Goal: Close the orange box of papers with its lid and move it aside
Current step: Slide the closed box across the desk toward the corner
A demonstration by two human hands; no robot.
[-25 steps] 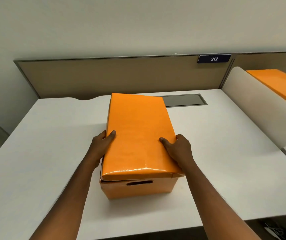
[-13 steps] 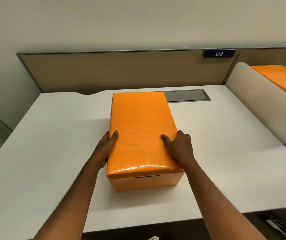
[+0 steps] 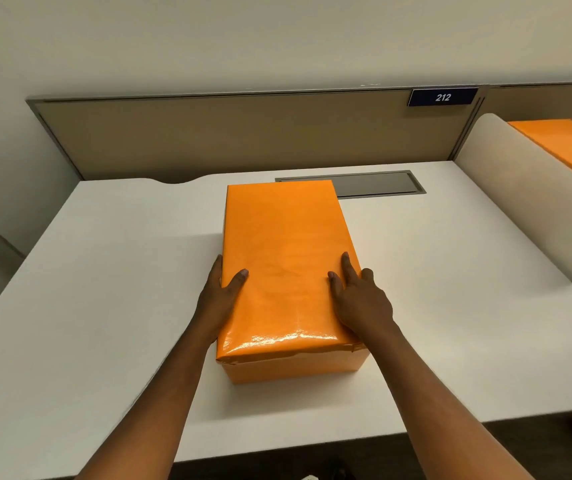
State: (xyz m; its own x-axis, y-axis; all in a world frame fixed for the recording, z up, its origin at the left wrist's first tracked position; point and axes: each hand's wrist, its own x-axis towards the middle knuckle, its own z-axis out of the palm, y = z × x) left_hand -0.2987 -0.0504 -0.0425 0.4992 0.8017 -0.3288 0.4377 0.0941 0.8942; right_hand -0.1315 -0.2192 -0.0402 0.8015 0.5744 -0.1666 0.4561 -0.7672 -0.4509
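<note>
The orange box [image 3: 295,367] stands in the middle of the white desk [image 3: 104,289], its orange lid [image 3: 284,258] sitting flat and square on top. The papers inside are hidden. My left hand [image 3: 220,299] clasps the lid's left edge, thumb on top and fingers down the side. My right hand [image 3: 359,299] presses on the lid's right edge, with the fingers partly spread over the top and side.
A grey cable hatch [image 3: 378,183] lies in the desk just behind the box. A brown partition [image 3: 243,133] with a "212" plate [image 3: 442,97] closes the back. A white curved divider [image 3: 527,195] stands on the right, with another orange box [image 3: 568,143] beyond it.
The lid was tilted and raised at the near end a second ago; it has come down flush on the box. My right hand's fingers have spread slightly.
</note>
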